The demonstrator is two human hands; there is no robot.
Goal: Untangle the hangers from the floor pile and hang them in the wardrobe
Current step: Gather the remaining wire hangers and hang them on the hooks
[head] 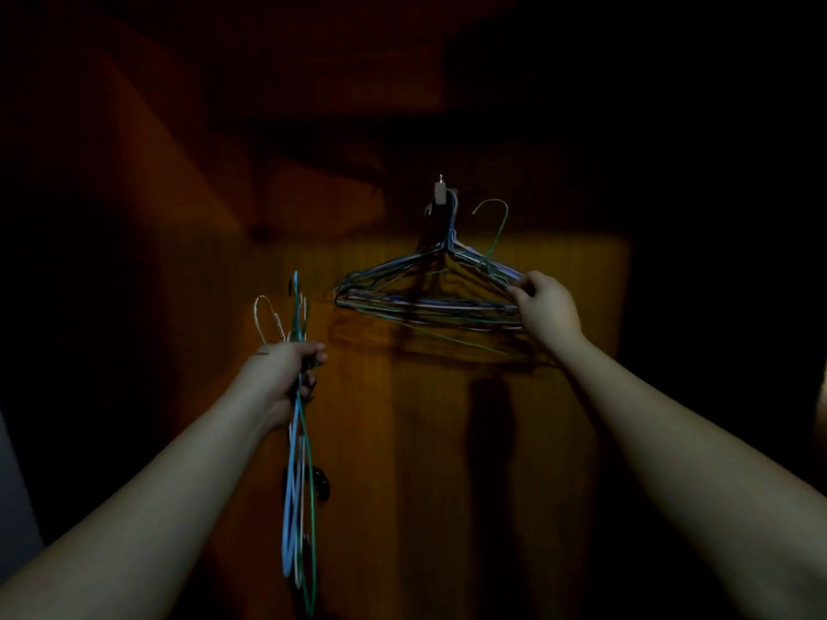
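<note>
Left hand: the left hand (286, 373) is clamped around a bunch of wire hangers (297, 485), gripping them just below their hooks.
Held bunch: its long axis runs up and down; the white and blue hooks stick up above the fist, and the blue and green loops hang below it, edge-on to the camera.
Key relation: the wall hook (441, 192) lies up and to the right of the left hand, well apart from it; the right hand is much nearer to it.
Hung stack: a stack of hung hangers (425, 302) hangs from the wall hook, flat against the wooden panel (559, 418), long axis side to side.
Loose one: a green hanger (494, 234) sits tilted in the stack, its hook free to the right of the wall hook, so I judge it not yet hung.
Right hand: the right hand (543, 306) pinches the right corner of the stack, fingers curled on the wires.
Room: very dim; only the lit panel and dark wardrobe surroundings show.
</note>
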